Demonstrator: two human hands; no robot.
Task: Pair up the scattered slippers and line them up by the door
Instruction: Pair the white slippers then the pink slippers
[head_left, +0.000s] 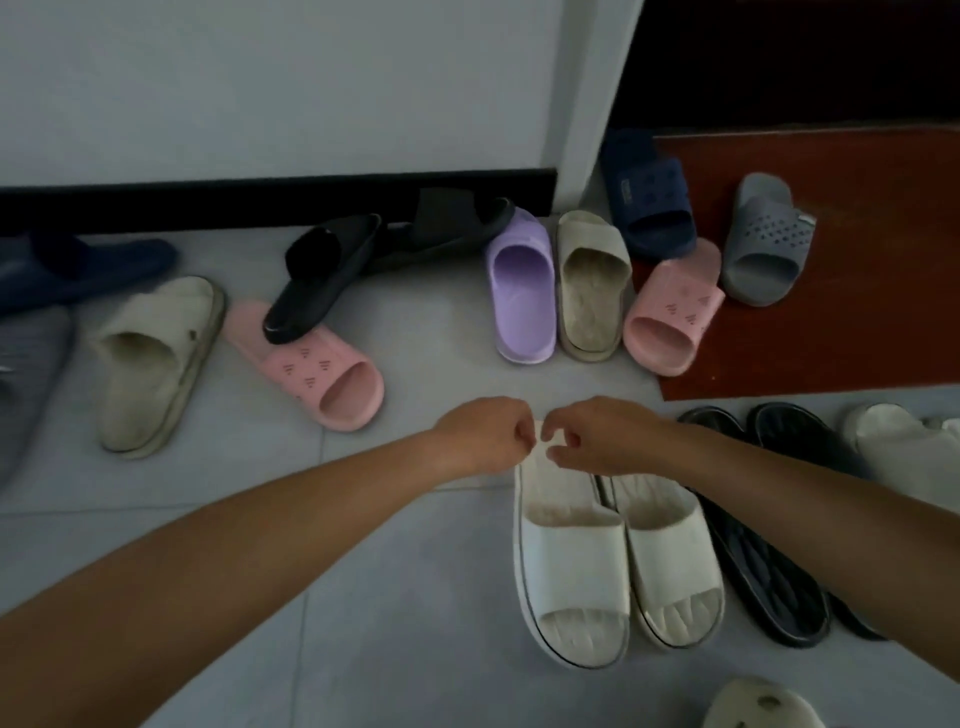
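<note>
White slippers (571, 551) side by side | left hand (485, 434), right hand (605, 436) pinch heels

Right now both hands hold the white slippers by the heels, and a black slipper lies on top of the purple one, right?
No. The head view shows the black slipper lying on a pink slipper, not the purple slipper. The left hand and right hand hold the white slippers by the heels.
</note>
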